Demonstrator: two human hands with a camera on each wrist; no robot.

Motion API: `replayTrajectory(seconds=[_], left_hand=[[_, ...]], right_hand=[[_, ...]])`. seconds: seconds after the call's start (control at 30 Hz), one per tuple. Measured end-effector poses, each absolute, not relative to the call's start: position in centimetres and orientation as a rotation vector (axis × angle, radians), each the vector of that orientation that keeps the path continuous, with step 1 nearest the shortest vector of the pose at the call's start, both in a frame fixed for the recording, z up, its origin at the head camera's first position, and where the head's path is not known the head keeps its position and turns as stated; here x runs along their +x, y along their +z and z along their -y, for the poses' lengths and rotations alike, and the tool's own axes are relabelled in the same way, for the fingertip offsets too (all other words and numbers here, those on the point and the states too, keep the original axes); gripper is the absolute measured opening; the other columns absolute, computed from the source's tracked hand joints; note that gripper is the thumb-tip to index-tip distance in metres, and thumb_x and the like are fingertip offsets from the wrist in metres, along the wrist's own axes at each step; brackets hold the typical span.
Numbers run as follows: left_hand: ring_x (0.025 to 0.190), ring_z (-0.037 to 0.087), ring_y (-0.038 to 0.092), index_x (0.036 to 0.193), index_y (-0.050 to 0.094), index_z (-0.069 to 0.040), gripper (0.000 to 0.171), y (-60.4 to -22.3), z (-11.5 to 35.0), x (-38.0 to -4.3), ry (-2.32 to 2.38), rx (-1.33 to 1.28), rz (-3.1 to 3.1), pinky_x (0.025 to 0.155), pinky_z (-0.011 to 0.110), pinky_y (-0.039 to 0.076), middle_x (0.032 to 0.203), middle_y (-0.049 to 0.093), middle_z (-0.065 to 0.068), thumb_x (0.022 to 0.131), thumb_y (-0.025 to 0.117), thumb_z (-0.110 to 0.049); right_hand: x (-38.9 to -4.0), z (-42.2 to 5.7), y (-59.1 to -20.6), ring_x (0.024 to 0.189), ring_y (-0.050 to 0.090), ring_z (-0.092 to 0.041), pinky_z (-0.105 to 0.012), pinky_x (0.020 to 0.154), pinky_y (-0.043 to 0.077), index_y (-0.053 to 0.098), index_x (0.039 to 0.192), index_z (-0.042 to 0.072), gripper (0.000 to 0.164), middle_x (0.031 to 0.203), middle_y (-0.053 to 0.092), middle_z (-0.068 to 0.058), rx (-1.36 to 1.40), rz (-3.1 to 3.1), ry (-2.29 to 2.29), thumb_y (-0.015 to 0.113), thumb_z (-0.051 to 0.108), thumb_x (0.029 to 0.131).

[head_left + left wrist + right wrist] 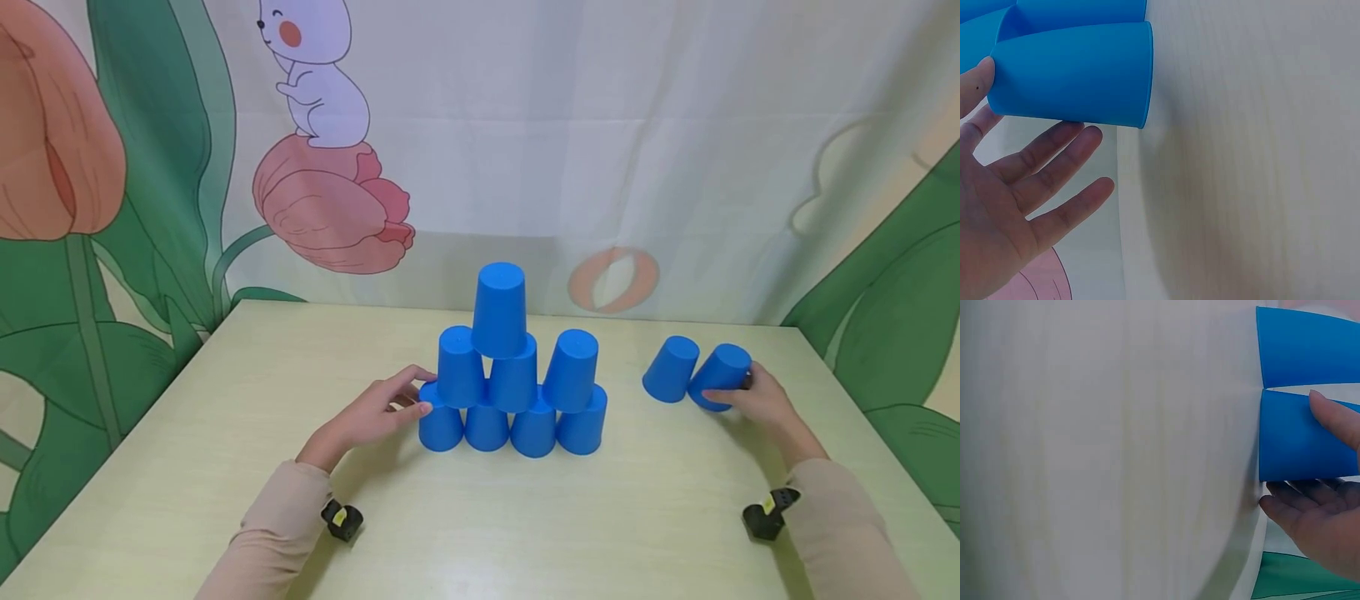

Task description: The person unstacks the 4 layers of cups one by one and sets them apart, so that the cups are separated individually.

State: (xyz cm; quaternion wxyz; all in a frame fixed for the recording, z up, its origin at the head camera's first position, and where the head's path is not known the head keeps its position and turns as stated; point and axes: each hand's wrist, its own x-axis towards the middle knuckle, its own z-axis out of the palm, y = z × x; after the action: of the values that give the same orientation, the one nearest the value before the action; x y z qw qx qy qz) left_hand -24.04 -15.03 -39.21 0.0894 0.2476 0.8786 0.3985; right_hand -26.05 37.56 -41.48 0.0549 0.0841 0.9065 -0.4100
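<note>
Blue plastic cups stand upside down in a stacked pyramid: several in the bottom row, three in the middle row and one top cup (499, 308) over the left and middle ones. My left hand (381, 410) is beside the bottom left cup (441, 421), thumb and index finger at its upper end, the other fingers spread loosely along its side in the left wrist view. To the right of the pyramid, my right hand (765, 408) holds an upside-down blue cup (723, 375) between thumb and fingers. Close to its left stands another blue cup (671, 369).
The pale wooden table (480, 525) ends at the back against a printed curtain (675, 167) with flowers and a white animal. Small black wrist cameras sit at both sleeves. A strip of table lies between the pyramid and the two right cups.
</note>
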Motion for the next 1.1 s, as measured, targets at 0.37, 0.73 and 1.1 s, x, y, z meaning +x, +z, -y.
replayTrajectory(seconds=[0.37, 0.73, 1.1], left_hand=[[0.101, 0.030, 0.056, 0.127, 0.044, -0.013, 0.042, -39.2, 15.2, -24.1, 1.190, 0.748, -2.615, 0.083, 0.045, 0.047, 0.109, 0.058, 0.013, 0.091, 0.054, -0.031], [0.101, 0.030, 0.056, 0.127, 0.044, -0.014, 0.041, -39.3, 15.2, -24.2, 1.200, 0.742, -2.607, 0.084, 0.046, 0.046, 0.109, 0.058, 0.014, 0.091, 0.055, -0.030], [0.101, 0.029, 0.056, 0.128, 0.044, -0.015, 0.041, -39.4, 15.1, -24.2, 1.184, 0.724, -2.619, 0.084, 0.045, 0.047, 0.109, 0.058, 0.013, 0.091, 0.055, -0.030]], right_hand=[[-26.7, -40.1, -43.4, 0.128, 0.015, -0.051, -0.066, 0.093, 0.024, -0.002, 0.144, 0.000, 0.108, 0.144, 0.011, -0.032, 0.268, -2.772, -1.380, 0.063, 0.055, 0.077], [-29.3, -44.5, -47.4, 0.133, 0.014, -0.043, -0.068, 0.090, 0.024, 0.000, 0.147, 0.026, 0.106, 0.150, 0.010, -0.018, 0.202, -2.931, -1.342, 0.065, 0.060, 0.071], [-27.2, -42.9, -44.5, 0.134, 0.013, -0.039, -0.066, 0.093, 0.024, 0.005, 0.144, 0.038, 0.092, 0.151, 0.010, -0.011, 0.125, -2.998, -1.365, 0.065, 0.053, 0.076]])
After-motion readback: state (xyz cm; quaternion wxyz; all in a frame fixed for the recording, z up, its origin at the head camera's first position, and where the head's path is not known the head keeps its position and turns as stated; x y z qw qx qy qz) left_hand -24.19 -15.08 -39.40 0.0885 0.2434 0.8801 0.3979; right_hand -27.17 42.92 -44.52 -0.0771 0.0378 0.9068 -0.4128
